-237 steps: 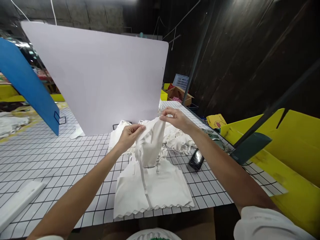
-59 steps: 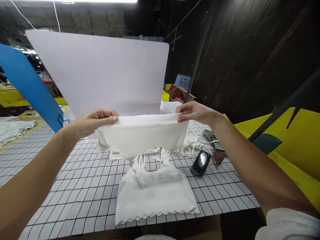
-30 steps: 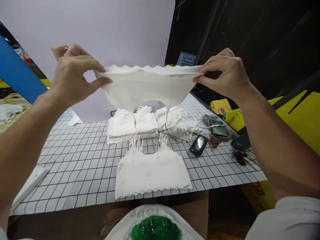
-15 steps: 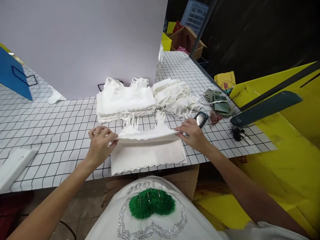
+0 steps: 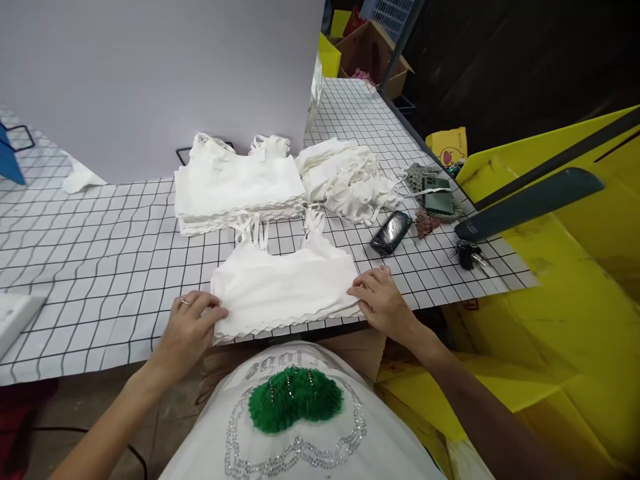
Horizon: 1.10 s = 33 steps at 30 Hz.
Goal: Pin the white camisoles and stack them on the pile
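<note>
A white strappy crop top [image 5: 285, 287] lies flat near the table's front edge, its straps pointing away from me and its wavy hem toward me. My left hand [image 5: 193, 323], with a ring on one finger, pinches the top's left edge near the hem. Opposite it, my right hand [image 5: 383, 300] grips the right edge between thumb and fingers. Just beyond lies a neat stack of similar white tops [image 5: 240, 183], and to its right a looser heap of white tops [image 5: 350, 177] with tangled straps.
A black phone [image 5: 391, 233], keys [image 5: 470, 255] and a green case [image 5: 437, 197] lie to the right on the grid-patterned tablecloth [image 5: 125, 267]. A large pale panel [image 5: 165, 80] stands behind the stack. Yellow sheeting [image 5: 565, 320] borders the table's right side.
Both hands have come down toward me, laying the lifted hem of the crop top flat over the piece beneath. The view has shifted slightly, and the phone is now fully visible.
</note>
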Each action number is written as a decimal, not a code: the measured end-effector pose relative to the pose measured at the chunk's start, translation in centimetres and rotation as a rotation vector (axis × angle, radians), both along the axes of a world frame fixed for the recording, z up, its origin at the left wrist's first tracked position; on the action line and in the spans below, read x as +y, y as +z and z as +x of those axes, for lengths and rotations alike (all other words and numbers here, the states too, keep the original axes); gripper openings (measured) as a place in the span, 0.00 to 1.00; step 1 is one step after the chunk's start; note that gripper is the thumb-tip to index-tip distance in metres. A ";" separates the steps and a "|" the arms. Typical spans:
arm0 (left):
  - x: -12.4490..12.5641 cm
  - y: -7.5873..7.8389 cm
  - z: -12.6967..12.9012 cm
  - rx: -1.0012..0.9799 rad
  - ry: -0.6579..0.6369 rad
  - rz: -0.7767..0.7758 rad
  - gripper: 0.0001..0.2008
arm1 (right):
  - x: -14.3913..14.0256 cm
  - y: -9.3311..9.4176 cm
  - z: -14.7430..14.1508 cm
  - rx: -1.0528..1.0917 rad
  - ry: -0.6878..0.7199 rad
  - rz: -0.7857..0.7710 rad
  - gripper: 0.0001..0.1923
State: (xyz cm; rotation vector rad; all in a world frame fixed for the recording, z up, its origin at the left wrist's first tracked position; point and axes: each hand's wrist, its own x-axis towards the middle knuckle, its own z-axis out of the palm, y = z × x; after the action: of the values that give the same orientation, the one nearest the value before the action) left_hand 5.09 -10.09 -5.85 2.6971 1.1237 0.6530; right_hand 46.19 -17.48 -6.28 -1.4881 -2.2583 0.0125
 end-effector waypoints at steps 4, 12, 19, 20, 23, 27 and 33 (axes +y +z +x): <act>0.3 1.3 -0.5 -0.173 0.114 -0.278 0.13 | -0.6 1.5 0.4 0.191 0.024 -0.185 0.16; 2.6 0.0 2.5 -0.245 0.558 -0.460 0.20 | 3.2 0.0 -0.2 0.086 -0.389 -0.099 0.14; 2.4 -1.1 3.3 -0.325 0.572 -0.384 0.15 | 3.1 -0.7 -2.5 -0.076 -0.392 -0.010 0.14; 2.4 -1.2 3.2 -0.305 0.545 -0.347 0.15 | 2.5 -0.7 -2.9 -0.104 -0.319 -0.006 0.18; 2.9 -1.2 2.8 -0.236 0.470 -0.305 0.14 | 0.2 -1.0 -3.4 -0.198 -0.074 -0.095 0.32; 5.9 0.0 2.2 -0.243 0.433 -0.302 0.14 | -0.7 -1.5 -2.8 -0.187 -0.041 -0.179 0.38; 14.0 1.6 3.8 -0.459 0.511 -0.676 0.19 | 2.6 0.4 -3.9 -0.098 0.001 -0.068 0.28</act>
State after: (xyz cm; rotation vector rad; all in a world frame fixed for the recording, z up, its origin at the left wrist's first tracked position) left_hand 8.94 3.92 -4.21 1.6088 1.5444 0.7320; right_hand 42.28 -14.84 -5.85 -1.5542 -2.3575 0.0164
